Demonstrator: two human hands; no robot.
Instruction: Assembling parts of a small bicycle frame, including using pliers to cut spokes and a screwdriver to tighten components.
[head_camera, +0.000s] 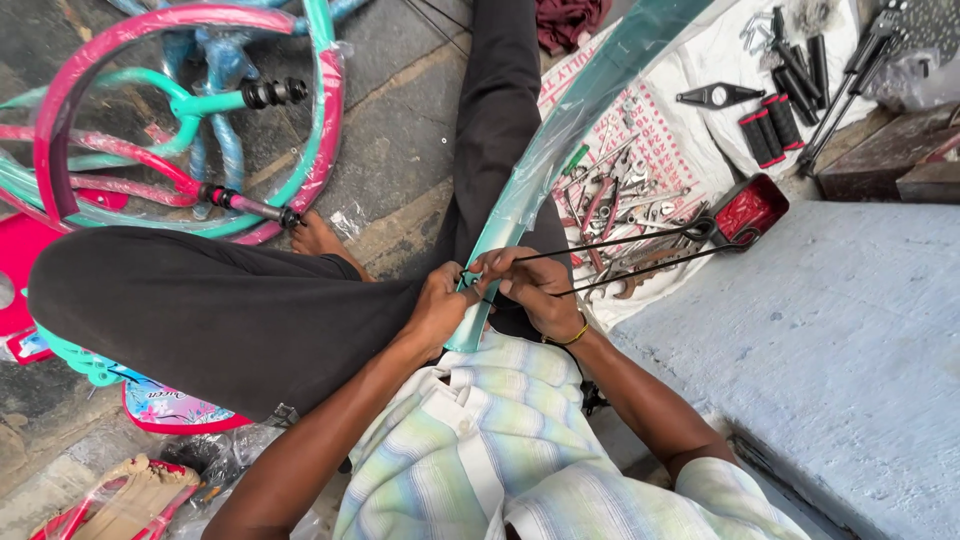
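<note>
Teal mudguard (560, 150), curved, glossy and plastic-wrapped, rises from the lap. Left hand (437, 308) and right hand (535, 290) pinch its lower end, apparently at the black wire stays (620, 240) carrying a red reflector (750, 207).

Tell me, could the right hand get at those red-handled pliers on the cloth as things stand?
Probably yes, once it lets go. The right hand is pinching at the teal mudguard with the left hand. The pliers lie uncovered beside it; only the thin wire stays cross nearby.
</note>
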